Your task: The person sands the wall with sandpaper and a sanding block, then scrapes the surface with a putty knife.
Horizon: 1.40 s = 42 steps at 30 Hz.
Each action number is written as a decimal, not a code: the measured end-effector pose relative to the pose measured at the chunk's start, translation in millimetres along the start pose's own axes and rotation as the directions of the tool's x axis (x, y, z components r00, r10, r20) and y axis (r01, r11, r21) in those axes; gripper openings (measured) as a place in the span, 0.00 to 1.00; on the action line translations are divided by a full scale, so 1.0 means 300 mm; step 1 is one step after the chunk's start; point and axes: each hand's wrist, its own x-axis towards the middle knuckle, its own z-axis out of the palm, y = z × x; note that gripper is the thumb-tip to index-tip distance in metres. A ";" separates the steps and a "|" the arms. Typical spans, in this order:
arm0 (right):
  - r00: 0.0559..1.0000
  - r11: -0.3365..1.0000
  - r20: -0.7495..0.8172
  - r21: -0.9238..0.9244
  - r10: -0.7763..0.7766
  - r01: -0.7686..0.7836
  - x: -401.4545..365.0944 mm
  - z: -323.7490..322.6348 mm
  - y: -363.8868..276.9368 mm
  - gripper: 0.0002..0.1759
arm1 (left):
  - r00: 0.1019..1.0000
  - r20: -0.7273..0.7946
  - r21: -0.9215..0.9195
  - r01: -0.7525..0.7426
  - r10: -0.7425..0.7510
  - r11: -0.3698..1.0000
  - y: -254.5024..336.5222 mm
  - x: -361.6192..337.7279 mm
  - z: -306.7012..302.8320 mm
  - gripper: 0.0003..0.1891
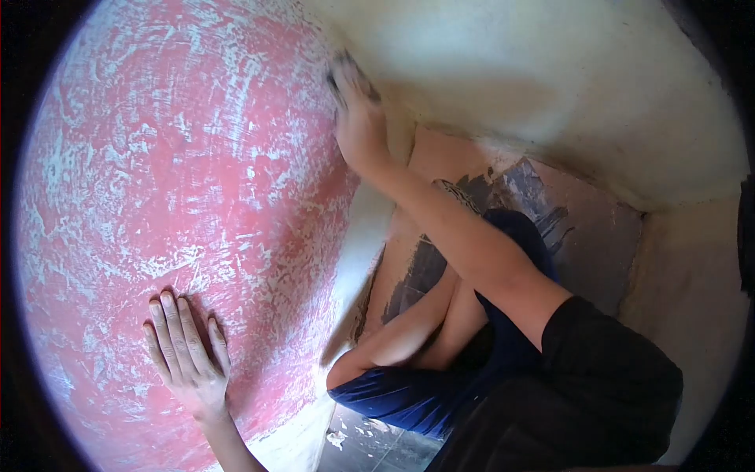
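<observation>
My left hand (189, 354) lies flat against the pink wall (181, 197), fingers stretched out. Patchy white streaks cover this wall's surface. Up at the wall's far edge, close to the corner, my right hand (362, 122) presses a dark, thin piece that looks like sandpaper (335, 88) to the surface. Motion smears its fingers, and most of the piece is hidden under them.
A cream wall (487, 71) meets the pink one at the corner. My crossed legs (409, 330) in dark blue shorts rest on the floor, close to the wall's base. Dark patches and dusty residue mark the floor (448, 153).
</observation>
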 end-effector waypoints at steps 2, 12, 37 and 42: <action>0.988 0.990 0.069 -0.051 0.135 -0.132 -0.245 -0.041 0.094 0.27 | 1.000 0.030 0.023 -0.002 0.002 1.000 0.004 -0.007 -0.004 0.22; 0.987 0.969 0.002 0.191 -0.160 0.157 0.027 0.005 -0.197 0.36 | 1.000 0.023 0.019 -0.004 0.004 1.000 0.003 -0.006 -0.007 0.23; 0.990 0.928 -0.008 0.346 -0.144 0.138 -0.052 -0.043 -0.234 0.30 | 0.998 0.008 0.036 -0.063 0.063 0.997 -0.003 -0.003 -0.001 0.22; 0.988 0.953 -0.009 0.265 0.154 -0.146 -0.150 -0.026 -0.012 0.34 | 0.998 0.038 0.068 -0.051 0.049 0.996 -0.001 -0.003 -0.005 0.22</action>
